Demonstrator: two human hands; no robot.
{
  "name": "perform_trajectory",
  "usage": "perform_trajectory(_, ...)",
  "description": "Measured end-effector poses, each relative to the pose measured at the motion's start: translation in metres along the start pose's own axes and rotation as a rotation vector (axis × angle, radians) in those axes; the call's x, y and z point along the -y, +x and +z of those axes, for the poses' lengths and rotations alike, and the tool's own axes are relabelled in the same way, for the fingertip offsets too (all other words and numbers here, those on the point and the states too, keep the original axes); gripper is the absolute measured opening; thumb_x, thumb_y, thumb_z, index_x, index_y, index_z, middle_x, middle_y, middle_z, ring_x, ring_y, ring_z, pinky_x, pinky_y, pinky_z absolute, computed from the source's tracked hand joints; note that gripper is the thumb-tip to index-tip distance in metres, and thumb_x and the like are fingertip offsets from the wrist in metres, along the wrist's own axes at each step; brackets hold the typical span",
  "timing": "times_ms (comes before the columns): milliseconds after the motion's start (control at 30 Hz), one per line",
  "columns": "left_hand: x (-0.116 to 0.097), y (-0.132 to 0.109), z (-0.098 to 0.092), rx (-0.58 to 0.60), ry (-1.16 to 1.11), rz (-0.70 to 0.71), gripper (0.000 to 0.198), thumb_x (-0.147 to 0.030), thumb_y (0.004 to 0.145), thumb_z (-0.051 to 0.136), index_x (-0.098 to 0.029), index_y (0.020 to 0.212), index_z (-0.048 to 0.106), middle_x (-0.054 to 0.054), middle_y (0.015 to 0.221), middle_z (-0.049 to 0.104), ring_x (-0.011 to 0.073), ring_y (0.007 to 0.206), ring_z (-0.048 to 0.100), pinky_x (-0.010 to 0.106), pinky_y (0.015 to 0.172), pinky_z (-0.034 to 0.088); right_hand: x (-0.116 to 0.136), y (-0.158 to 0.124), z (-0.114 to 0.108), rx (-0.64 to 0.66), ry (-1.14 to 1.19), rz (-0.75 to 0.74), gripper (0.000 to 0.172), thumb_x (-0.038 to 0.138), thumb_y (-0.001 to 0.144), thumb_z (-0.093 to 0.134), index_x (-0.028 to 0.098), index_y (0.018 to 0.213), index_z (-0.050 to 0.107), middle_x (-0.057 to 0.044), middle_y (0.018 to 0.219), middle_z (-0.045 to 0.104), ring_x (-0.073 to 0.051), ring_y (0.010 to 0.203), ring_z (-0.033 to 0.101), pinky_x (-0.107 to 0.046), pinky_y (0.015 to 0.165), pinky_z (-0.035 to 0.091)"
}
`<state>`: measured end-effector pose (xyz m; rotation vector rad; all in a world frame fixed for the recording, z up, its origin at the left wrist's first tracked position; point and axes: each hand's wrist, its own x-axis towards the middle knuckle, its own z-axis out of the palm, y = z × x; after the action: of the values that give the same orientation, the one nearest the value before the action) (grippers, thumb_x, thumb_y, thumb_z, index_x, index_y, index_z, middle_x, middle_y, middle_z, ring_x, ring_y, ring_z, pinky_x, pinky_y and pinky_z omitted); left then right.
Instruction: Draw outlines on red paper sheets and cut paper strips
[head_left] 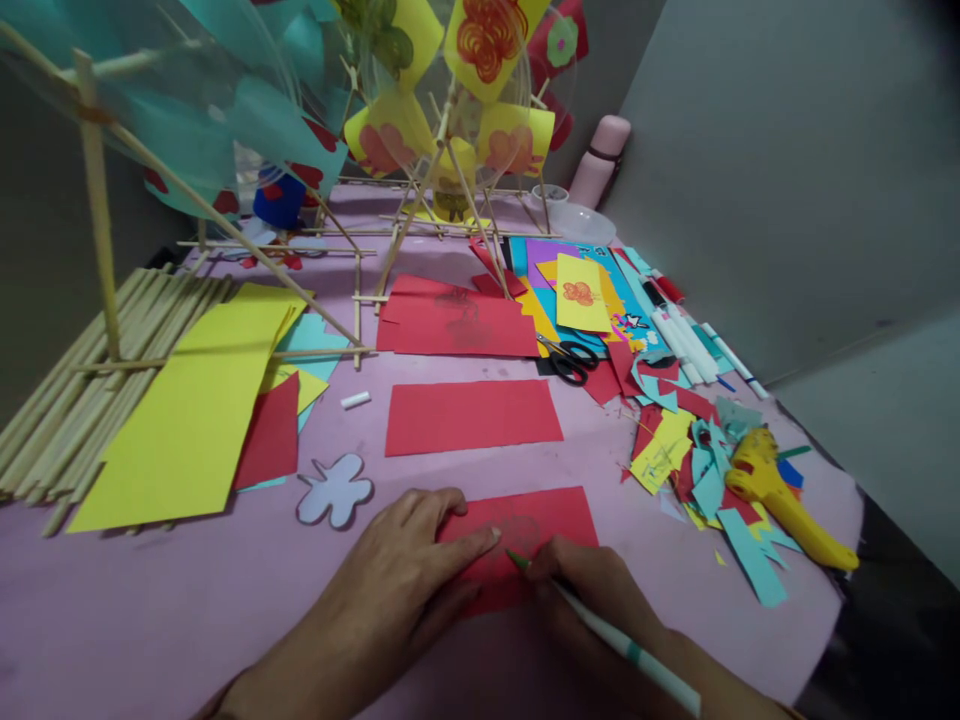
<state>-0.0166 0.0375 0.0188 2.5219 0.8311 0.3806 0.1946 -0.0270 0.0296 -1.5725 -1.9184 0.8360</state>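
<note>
My left hand (409, 565) lies on the left part of a red paper rectangle (564, 510), its fingers apart and the thumb stretched across the sheet. A green felt-tip marker (622, 640) is in my right hand (592, 585), which is closed around it near the tip. The marker's green tip points at the paper, close to a faint drawn outline. Left of my left hand lies a flower- or butterfly-shaped cutout (335, 492) with a dark edge. Beyond the hands is a blank red paper strip (474, 417), and a small white cap-like piece (355, 400) lies beside it.
Bamboo-stick frames (442, 190) with coloured paper pieces rise at the back. Yellow paper (187, 410) and a bundle of sticks (90, 370) lie left. Scissors (571, 360), paper scraps (709, 470), a yellow glue gun (787, 510) and markers (682, 340) lie right, near a pink bottle (600, 160).
</note>
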Motion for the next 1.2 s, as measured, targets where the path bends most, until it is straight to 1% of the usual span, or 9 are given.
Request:
perform_trajectory(133, -0.001, 0.0, -0.001, 0.013, -0.004, -0.01, 0.037, -0.026, 0.09, 0.051, -0.034, 0.127, 0.05, 0.01, 0.119, 0.048, 0.0285, 0.101, 0.047, 0.047, 0.079, 0.043, -0.001, 0.001, 0.002, 0.021, -0.057, 0.05, 0.017, 0.014, 0.077, 0.042, 0.022, 0.072, 0.056, 0.003, 0.054, 0.061, -0.011, 0.041, 0.053, -0.019, 0.042, 0.033)
perform_trajectory(333, -0.003, -0.001, -0.002, 0.008, 0.0, -0.021, 0.038, -0.025, 0.089, 0.053, -0.035, 0.126, 0.051, 0.009, 0.119, 0.049, 0.0275, 0.101, 0.048, 0.045, 0.08, 0.044, -0.002, 0.0, 0.001, -0.057, -0.019, -0.008, 0.02, 0.008, 0.071, 0.039, 0.022, 0.07, 0.053, 0.005, 0.05, 0.056, -0.008, 0.039, 0.048, -0.017, 0.039, 0.029)
perform_trajectory(467, -0.003, -0.001, -0.002, 0.017, -0.003, -0.033, 0.039, -0.024, 0.088, 0.055, -0.035, 0.126, 0.051, 0.009, 0.118, 0.05, 0.027, 0.1, 0.049, 0.044, 0.08, 0.045, -0.002, -0.002, 0.001, -0.074, -0.013, 0.027, 0.017, 0.009, 0.074, 0.04, 0.022, 0.066, 0.048, 0.006, 0.048, 0.052, -0.008, 0.037, 0.044, -0.017, 0.037, 0.027)
perform_trajectory(633, -0.003, 0.0, -0.002, 0.007, -0.002, -0.026, 0.041, -0.023, 0.087, 0.055, -0.035, 0.126, 0.051, 0.009, 0.119, 0.049, 0.0271, 0.101, 0.048, 0.044, 0.08, 0.044, -0.007, -0.008, 0.001, -0.069, 0.038, 0.064, 0.017, 0.012, 0.078, 0.042, 0.022, 0.065, 0.045, 0.007, 0.047, 0.046, -0.007, 0.038, 0.04, -0.017, 0.039, 0.029)
perform_trajectory(767, -0.003, -0.001, -0.001, 0.002, -0.017, -0.026, 0.04, -0.022, 0.088, 0.054, -0.034, 0.126, 0.051, 0.009, 0.119, 0.049, 0.0277, 0.102, 0.047, 0.045, 0.081, 0.043, -0.01, -0.011, 0.0, -0.078, 0.065, 0.084, 0.015, 0.011, 0.075, 0.043, 0.022, 0.065, 0.045, 0.007, 0.048, 0.047, -0.008, 0.038, 0.042, -0.017, 0.04, 0.03)
perform_trajectory(933, -0.002, -0.001, 0.0, 0.013, -0.008, -0.025, 0.042, -0.023, 0.088, 0.054, -0.035, 0.128, 0.05, 0.01, 0.12, 0.048, 0.0284, 0.102, 0.047, 0.046, 0.08, 0.043, -0.01, -0.01, -0.001, -0.104, 0.092, 0.034, 0.015, 0.009, 0.073, 0.042, 0.022, 0.065, 0.044, 0.008, 0.049, 0.045, -0.008, 0.04, 0.04, -0.018, 0.041, 0.03)
perform_trajectory(1067, -0.001, 0.0, -0.001, 0.006, -0.011, -0.028, 0.042, -0.021, 0.087, 0.055, -0.035, 0.126, 0.051, 0.009, 0.12, 0.049, 0.0279, 0.102, 0.048, 0.045, 0.081, 0.044, -0.01, -0.01, -0.003, -0.09, 0.137, 0.025, 0.015, 0.009, 0.071, 0.041, 0.023, 0.065, 0.041, 0.009, 0.049, 0.041, -0.008, 0.04, 0.037, -0.018, 0.041, 0.028)
perform_trajectory(1200, -0.002, 0.0, -0.001, -0.005, -0.001, -0.021, 0.042, -0.023, 0.086, 0.056, -0.035, 0.126, 0.051, 0.009, 0.119, 0.05, 0.0275, 0.102, 0.049, 0.044, 0.081, 0.044, -0.009, -0.011, -0.005, -0.075, 0.15, 0.018, 0.015, 0.008, 0.07, 0.041, 0.023, 0.065, 0.04, 0.009, 0.051, 0.04, -0.007, 0.041, 0.036, -0.018, 0.042, 0.028)
